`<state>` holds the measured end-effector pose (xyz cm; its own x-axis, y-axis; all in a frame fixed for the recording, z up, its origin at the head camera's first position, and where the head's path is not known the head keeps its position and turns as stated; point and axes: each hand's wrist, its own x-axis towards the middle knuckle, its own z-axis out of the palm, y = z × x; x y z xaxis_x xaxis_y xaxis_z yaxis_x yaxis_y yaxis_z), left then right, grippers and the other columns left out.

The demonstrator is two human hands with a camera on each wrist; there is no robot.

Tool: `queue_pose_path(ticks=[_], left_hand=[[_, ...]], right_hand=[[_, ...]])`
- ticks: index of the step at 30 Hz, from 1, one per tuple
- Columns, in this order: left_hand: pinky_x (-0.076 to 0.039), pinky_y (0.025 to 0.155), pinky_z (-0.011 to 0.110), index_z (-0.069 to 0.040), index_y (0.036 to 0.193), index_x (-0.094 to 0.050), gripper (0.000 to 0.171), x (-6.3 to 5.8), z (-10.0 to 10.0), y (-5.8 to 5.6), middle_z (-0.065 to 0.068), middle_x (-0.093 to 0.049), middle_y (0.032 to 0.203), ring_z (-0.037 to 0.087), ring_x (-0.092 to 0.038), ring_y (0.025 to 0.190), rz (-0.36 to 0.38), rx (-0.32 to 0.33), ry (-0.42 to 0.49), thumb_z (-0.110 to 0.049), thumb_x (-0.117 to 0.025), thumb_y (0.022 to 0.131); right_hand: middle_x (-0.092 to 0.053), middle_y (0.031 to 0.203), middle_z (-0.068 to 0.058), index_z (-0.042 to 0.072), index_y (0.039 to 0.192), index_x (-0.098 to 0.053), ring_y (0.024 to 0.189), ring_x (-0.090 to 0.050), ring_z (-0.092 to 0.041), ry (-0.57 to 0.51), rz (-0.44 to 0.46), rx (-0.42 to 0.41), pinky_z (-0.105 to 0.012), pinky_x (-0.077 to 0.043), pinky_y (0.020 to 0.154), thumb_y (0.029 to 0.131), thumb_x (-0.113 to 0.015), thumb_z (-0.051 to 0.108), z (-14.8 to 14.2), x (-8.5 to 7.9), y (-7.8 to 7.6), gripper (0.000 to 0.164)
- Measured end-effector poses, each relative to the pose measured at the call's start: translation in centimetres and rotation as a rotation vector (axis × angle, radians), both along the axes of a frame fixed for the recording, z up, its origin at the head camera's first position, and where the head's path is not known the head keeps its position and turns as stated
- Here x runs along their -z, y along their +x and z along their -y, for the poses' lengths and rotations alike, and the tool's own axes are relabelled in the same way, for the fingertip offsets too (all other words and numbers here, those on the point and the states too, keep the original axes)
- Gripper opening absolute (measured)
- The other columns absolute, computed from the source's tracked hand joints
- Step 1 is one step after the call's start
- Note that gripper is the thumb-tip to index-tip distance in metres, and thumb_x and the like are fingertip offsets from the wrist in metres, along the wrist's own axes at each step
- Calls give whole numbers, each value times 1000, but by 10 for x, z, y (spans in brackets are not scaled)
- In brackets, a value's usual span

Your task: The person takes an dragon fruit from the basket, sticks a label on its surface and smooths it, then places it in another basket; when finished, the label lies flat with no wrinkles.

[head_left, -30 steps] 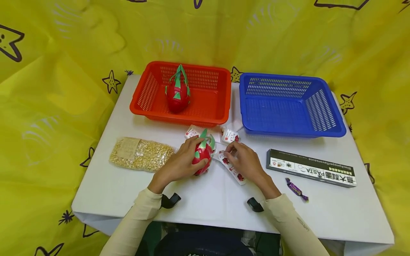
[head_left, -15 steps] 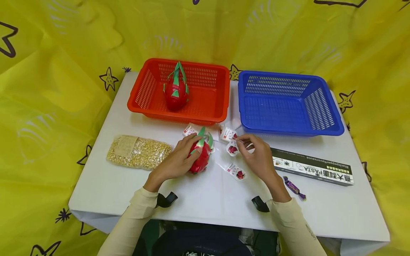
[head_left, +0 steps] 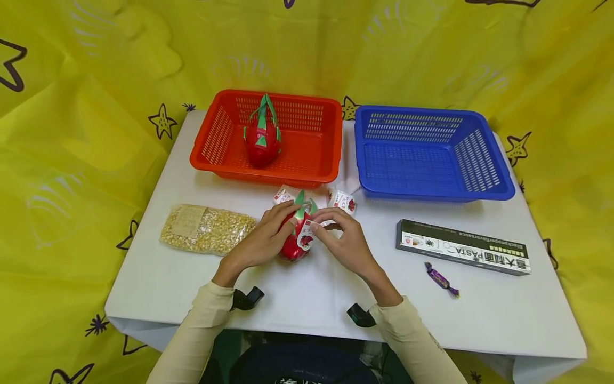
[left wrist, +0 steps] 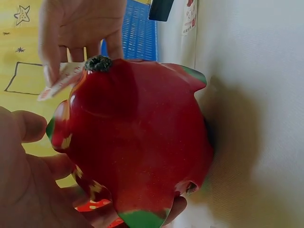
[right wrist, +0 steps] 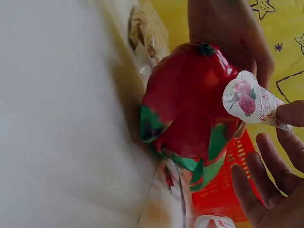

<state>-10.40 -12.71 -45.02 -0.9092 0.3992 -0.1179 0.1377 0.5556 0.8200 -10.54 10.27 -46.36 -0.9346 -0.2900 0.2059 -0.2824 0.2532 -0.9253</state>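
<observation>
A red model dragon fruit (head_left: pixel 290 249) with green leaf tips lies on the table in front of the red basket. My left hand (head_left: pixel 259 237) holds it, fingers and thumb curled round its side. In the right wrist view, my right hand (right wrist: pixel 275 185) pinches one end of a white label (right wrist: pixel 244 97) printed with a dragon fruit. The label's rounded end lies over the fruit's side; whether all of it sticks is unclear. Behind the fruit are a strip of labels (head_left: pixel 283 195) and a roll of labels (head_left: pixel 343 201).
The red basket (head_left: pixel 268 173) holds another dragon fruit (head_left: pixel 261 144). A blue basket (head_left: pixel 434 194) stands to its right. A bag of corn kernels (head_left: pixel 216 232) lies left, a pasta box (head_left: pixel 462 248) and a purple wrapped candy (head_left: pixel 441 279) right.
My right hand peeled a label from the strip, lifted it away to the right, then brought it left onto the dragon fruit. My left hand keeps hold of the fruit.
</observation>
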Motion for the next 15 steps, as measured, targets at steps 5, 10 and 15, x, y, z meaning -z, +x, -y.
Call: queue_pose_path(ticks=[5,10,15], left_hand=[[-31,122,66,-19,164,-41,58,-2,-1,-3,8,-28,173,34,-28,155,0,7,-7,-46,-42,113],[-47,111,63,-19,165,-39,69,-4,-2,-4,11,-27,173,35,-33,151,-1,33,-39,-45,-62,105],[-56,101,56,-18,165,-36,81,-3,-4,-3,14,-29,171,36,-37,147,-36,60,-73,-35,-76,97]], right_hand=[[-72,124,-6,6,101,-76,119,-64,-20,16,-10,10,-37,-61,91,97,-77,10,5,6,-3,5],[-71,122,-8,3,105,-77,119,-64,-21,27,-6,40,-37,-62,91,98,-77,9,11,12,-7,9],[-69,123,-8,3,113,-75,117,-65,-22,10,29,80,-36,-62,90,98,-76,9,19,21,-7,15]])
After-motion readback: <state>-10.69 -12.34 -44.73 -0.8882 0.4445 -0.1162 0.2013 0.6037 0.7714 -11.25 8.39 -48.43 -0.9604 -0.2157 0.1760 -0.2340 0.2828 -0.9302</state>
